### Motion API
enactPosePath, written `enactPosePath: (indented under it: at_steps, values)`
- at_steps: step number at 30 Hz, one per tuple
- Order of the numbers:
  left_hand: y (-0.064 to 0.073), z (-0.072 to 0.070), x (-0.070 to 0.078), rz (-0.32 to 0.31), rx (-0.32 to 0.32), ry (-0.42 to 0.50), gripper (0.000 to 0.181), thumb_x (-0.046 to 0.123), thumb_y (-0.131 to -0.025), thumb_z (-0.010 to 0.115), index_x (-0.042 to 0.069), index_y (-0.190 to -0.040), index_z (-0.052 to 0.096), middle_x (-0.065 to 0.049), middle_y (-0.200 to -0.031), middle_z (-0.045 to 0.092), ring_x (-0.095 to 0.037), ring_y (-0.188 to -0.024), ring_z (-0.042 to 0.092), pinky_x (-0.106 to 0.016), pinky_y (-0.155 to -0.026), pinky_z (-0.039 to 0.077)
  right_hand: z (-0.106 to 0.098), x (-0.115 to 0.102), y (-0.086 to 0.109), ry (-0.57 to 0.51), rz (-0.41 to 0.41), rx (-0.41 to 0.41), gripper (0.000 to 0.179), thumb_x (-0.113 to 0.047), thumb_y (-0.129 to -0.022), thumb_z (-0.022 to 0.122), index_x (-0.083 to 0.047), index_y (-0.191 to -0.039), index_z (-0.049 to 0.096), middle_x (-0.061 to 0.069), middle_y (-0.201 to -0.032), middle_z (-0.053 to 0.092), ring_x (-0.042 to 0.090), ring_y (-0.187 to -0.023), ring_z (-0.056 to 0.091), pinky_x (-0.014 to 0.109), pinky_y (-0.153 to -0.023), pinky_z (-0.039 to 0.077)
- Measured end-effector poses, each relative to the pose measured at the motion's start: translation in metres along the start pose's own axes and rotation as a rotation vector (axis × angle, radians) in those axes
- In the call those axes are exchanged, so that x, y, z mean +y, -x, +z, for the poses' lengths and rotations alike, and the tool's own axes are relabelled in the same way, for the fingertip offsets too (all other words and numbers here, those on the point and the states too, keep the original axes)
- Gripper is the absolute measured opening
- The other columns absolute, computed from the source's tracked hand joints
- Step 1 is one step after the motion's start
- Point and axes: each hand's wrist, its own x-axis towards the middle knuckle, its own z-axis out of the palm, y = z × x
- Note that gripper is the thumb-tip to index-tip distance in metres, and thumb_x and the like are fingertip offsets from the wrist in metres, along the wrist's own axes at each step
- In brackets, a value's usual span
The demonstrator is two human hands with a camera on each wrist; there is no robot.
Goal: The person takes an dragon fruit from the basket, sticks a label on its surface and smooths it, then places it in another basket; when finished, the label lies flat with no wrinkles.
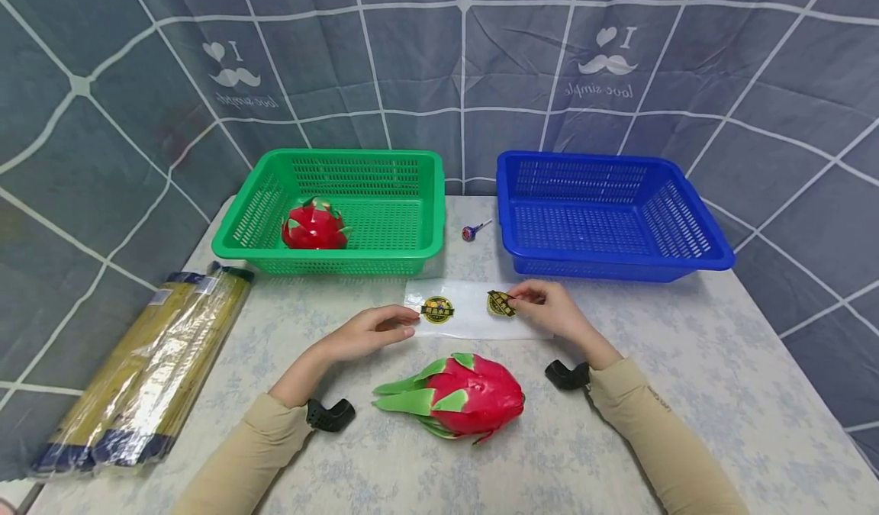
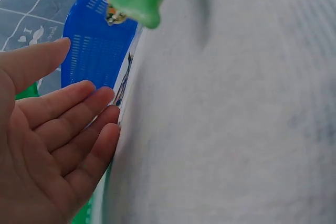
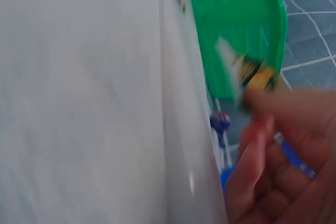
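Note:
My right hand (image 1: 555,315) pinches a round black-and-gold sticker (image 1: 498,304) between thumb and fingers, over the right part of a white backing sheet (image 1: 470,323). In the right wrist view this sticker (image 3: 256,74) is blurred and stands up off the sheet. A second sticker (image 1: 437,311) lies on the sheet's left part. Beside it is my left hand (image 1: 367,333), fingers extended, fingertips at the sheet's left edge; the left wrist view shows that palm (image 2: 58,150) holding nothing. Nearer me lies a red dragon fruit (image 1: 484,394), its green leaves pointing left.
A green basket (image 1: 343,255) at the back left holds another dragon fruit (image 1: 314,226). At the back right stands a blue basket (image 1: 597,265). Between them lies a lollipop (image 1: 470,233). Long plastic-wrapped gold packs (image 1: 147,362) lie along the left edge. A tiled-pattern curtain (image 1: 426,57) hangs behind.

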Motion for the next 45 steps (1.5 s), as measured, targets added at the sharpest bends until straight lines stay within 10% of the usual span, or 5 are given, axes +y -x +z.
enactPosePath:
  at_steps: [5, 14, 25, 45]
  values:
    - [0.003, 0.008, 0.02, 0.087, 0.044, -0.072, 0.04, 0.023, -0.091, 0.063, 0.001, -0.124, 0.057, -0.012, -0.121, 0.06, -0.022, -0.111, 0.056, -0.037, -0.092, 0.046, -0.01, -0.018, 0.003, -0.072, 0.007, -0.035, 0.013, -0.01, -0.083, 0.071, -0.001, -0.092, 0.068, 0.006, -0.083, 0.065, 0.017, -0.077, 0.058, 0.03, -0.072, 0.049]
    - [0.018, 0.047, 0.06, 0.275, -0.124, -0.416, 0.108, 0.067, -0.063, 0.074, 0.025, -0.148, 0.023, 0.002, -0.144, 0.038, -0.014, -0.129, 0.037, -0.042, -0.099, 0.04, -0.018, -0.056, 0.018, -0.351, -0.065, -0.203, 0.012, -0.002, -0.084, 0.067, 0.003, -0.09, 0.058, 0.006, -0.088, 0.062, 0.013, -0.078, 0.059, 0.03, -0.067, 0.051]
    - [0.012, 0.056, 0.052, 0.299, 0.046, -0.395, 0.084, 0.055, -0.064, 0.08, 0.016, -0.132, 0.051, 0.009, -0.124, 0.056, -0.005, -0.109, 0.053, -0.028, -0.084, 0.049, -0.005, -0.082, 0.032, -0.438, -0.174, -0.445, 0.011, -0.003, -0.086, 0.066, 0.004, -0.088, 0.058, -0.002, -0.077, 0.061, 0.006, -0.067, 0.052, 0.021, -0.058, 0.044]
    - [0.008, 0.052, 0.046, 0.304, 0.062, -0.472, 0.086, 0.046, -0.077, 0.07, 0.01, -0.145, 0.034, -0.003, -0.143, 0.04, -0.018, -0.126, 0.042, -0.038, -0.093, 0.045, 0.02, -0.086, 0.039, -0.242, -0.1, -0.264, 0.006, -0.011, -0.077, 0.078, -0.008, -0.077, 0.072, -0.001, -0.065, 0.062, 0.004, -0.051, 0.039, 0.019, -0.047, 0.033]
